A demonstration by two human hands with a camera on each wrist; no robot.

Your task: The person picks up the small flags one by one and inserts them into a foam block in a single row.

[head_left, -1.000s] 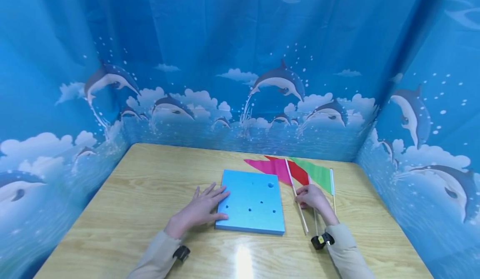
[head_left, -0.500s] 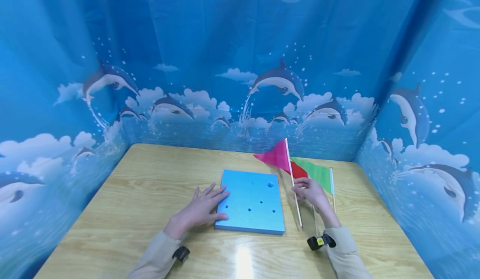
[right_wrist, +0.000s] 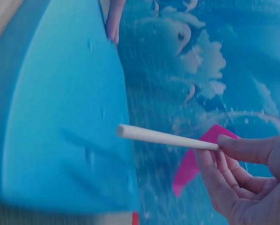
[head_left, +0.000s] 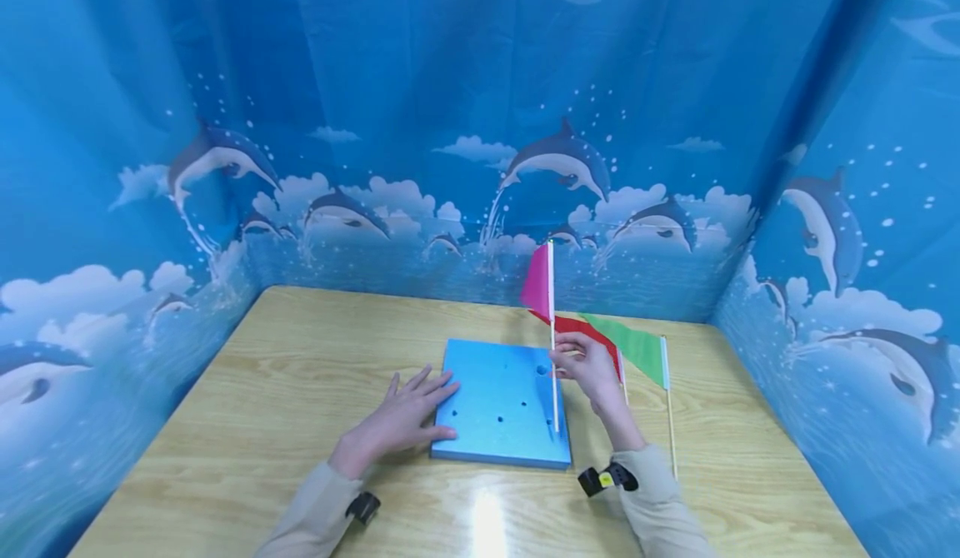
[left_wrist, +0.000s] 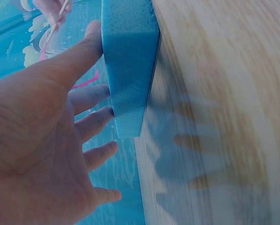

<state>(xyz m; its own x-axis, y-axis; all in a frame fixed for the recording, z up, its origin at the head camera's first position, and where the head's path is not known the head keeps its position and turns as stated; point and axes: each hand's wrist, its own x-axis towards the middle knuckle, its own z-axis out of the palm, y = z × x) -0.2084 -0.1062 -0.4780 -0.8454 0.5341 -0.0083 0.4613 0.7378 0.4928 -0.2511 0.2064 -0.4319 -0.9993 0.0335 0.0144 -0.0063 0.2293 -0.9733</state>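
My right hand (head_left: 588, 368) pinches the thin stick of a pink pennant flag (head_left: 537, 283) between thumb and fingertips, holding it upright over the right side of a blue foam board (head_left: 480, 383). In the right wrist view the stick's bare lower end (right_wrist: 126, 131) points toward the board, clear of its face, which has several small holes. My left hand (head_left: 401, 416) lies with spread, straight fingers on the board's left edge. The left wrist view shows its thumb and fingertips along the board's thick side (left_wrist: 129, 79).
A red flag (head_left: 581, 329) and a green flag (head_left: 633, 348) lie on the wooden table (head_left: 337, 325) right of the board, the red one partly behind my right hand. A blue dolphin-print curtain (head_left: 420, 125) encloses the table's back and sides.
The pink flag has been lifted off the table, turned upright and carried left over the board by my right hand. The left hand stays where it was.
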